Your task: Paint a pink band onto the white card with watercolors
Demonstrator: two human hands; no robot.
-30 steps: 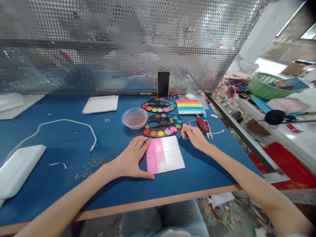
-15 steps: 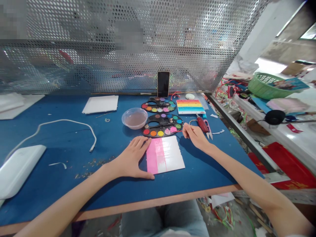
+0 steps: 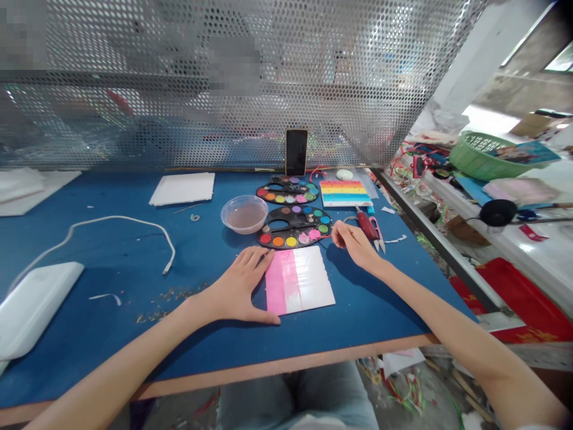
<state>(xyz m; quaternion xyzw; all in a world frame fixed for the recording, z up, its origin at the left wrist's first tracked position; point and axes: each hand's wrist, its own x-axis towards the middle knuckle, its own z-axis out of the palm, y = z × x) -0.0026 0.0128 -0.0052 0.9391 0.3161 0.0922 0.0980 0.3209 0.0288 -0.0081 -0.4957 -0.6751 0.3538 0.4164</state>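
My left hand (image 3: 244,286) lies with fingers spread along the left edge of a white card (image 3: 316,280), thumb at its lower corner. Pink paint covers the card's left part in two shades; its right part is white. My right hand (image 3: 351,242) is closed in a pinch on a thin red paintbrush (image 3: 326,237). The brush points left, its tip at the pink paint of the nearer black watercolour palette (image 3: 293,227). Left of that palette stands a clear plastic bowl (image 3: 244,215) of cloudy water.
Behind are a second palette (image 3: 286,190), a rainbow-striped card (image 3: 344,193) and an upright phone (image 3: 296,153). Red-handled snips (image 3: 367,226) and pink scissors (image 3: 378,234) lie beyond my right hand. Leftward lie white sheets (image 3: 182,189), a white cable (image 3: 111,218) and a white power bank (image 3: 38,307).
My right hand has shifted very slightly to the right with the paintbrush, whose tip stays by the pink paint. My left hand and the card have not visibly moved.
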